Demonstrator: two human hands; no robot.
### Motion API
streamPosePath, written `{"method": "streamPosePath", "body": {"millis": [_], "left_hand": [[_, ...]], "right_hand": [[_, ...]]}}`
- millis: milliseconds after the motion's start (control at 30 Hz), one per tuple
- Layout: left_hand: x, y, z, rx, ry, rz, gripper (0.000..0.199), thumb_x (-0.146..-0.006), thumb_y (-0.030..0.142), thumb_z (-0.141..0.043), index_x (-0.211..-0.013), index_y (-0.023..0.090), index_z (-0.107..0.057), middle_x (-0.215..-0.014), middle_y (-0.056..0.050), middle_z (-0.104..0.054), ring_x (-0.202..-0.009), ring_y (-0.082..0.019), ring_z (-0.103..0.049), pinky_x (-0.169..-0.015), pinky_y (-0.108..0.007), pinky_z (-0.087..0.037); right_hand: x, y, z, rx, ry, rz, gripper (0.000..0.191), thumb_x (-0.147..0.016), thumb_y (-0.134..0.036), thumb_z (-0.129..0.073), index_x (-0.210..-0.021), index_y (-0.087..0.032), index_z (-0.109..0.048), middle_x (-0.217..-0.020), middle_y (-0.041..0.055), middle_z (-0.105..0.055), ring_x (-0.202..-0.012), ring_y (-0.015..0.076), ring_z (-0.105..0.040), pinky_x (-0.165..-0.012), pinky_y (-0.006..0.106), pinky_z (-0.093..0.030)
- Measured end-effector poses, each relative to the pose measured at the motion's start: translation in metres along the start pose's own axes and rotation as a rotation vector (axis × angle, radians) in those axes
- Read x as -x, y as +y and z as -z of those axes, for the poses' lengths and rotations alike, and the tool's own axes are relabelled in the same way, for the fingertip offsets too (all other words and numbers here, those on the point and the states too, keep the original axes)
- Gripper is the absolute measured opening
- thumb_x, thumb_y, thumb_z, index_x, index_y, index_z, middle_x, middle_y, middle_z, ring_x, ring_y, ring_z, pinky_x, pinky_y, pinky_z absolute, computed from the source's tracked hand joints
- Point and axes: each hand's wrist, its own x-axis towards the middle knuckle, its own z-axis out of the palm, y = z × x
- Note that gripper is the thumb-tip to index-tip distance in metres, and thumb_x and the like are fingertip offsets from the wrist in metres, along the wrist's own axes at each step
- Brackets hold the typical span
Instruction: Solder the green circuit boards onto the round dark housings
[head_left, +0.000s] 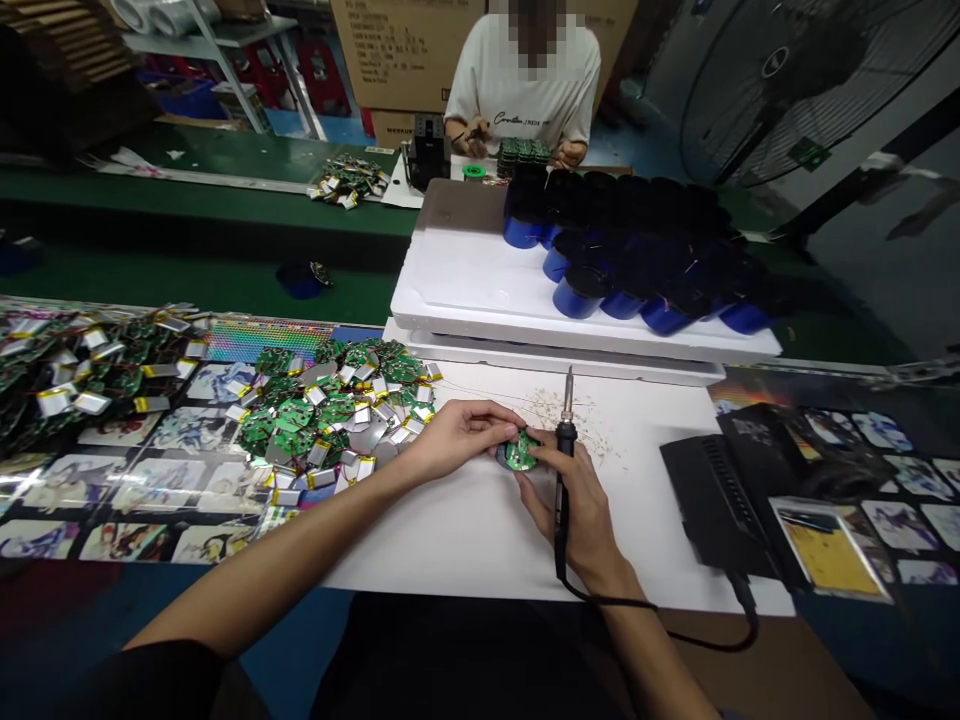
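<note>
Basically green PCB (522, 451) right between L hand (459, 436) & R hand (579, 503)

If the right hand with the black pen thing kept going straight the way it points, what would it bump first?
The right hand holding the soldering iron points up and to the left, so it would likely meet the small round green circuit board first. Its fingers look like they touch that board, but depth is hard to judge.

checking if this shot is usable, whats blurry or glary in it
In the head view, glare streaks across the shiny printed sheet on the left, the black soldering station is smeared by blur, and the wide lens bows the white work sheet, while the circuit board and right hand stay fairly sharp.
</note>
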Motion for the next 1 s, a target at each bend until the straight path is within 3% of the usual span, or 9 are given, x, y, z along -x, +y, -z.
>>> {"method": "streamPosePath", "body": {"millis": [133, 300, 633, 1000], "left_hand": [[-0.001, 0.000, -0.001, 0.022, 0.028, 0.006, 0.048, -0.077, 0.053, -0.094, -0.098, 0.014, -0.076, -0.086, -0.005, -0.076, -0.077, -0.015, -0.067, -0.075, -0.027, -0.053], [0.000, 0.001, 0.000, 0.024, 0.017, -0.039, 0.049, -0.077, 0.055, -0.094, -0.093, 0.013, -0.073, -0.085, -0.004, -0.072, -0.079, -0.014, -0.065, -0.079, -0.027, -0.051], [0.005, 0.001, -0.004, -0.014, -0.038, -0.113, 0.049, -0.086, 0.058, -0.087, -0.096, 0.013, -0.070, -0.088, -0.003, -0.070, -0.075, -0.011, -0.060, -0.071, -0.024, -0.046], [0.010, 0.007, -0.005, -0.095, -0.064, -0.136, 0.041, -0.092, 0.052, -0.083, -0.103, 0.013, -0.074, -0.080, -0.001, -0.064, -0.072, -0.010, -0.054, -0.067, -0.023, -0.040]], "right_hand": [[-0.001, 0.000, -0.001, 0.005, 0.025, 0.029, 0.048, -0.093, -0.009, -0.073, -0.133, -0.030, -0.057, -0.120, 0.0085, -0.077, -0.112, 0.0275, -0.076, -0.096, 0.049, -0.063], [-0.003, -0.002, 0.001, 0.000, 0.031, 0.026, 0.046, -0.093, -0.009, -0.072, -0.131, -0.028, -0.058, -0.121, 0.0102, -0.077, -0.111, 0.0274, -0.075, -0.095, 0.048, -0.062], [-0.021, -0.014, -0.001, -0.144, 0.198, -0.059, 0.043, -0.093, -0.005, -0.072, -0.128, -0.027, -0.059, -0.110, 0.0063, -0.073, -0.105, 0.0235, -0.074, -0.092, 0.046, -0.064], [-0.026, -0.013, -0.009, -0.143, 0.209, -0.056, 0.044, -0.092, -0.002, -0.070, -0.125, -0.028, -0.060, -0.105, 0.0034, -0.071, -0.098, 0.0217, -0.072, -0.086, 0.043, -0.062]]}}
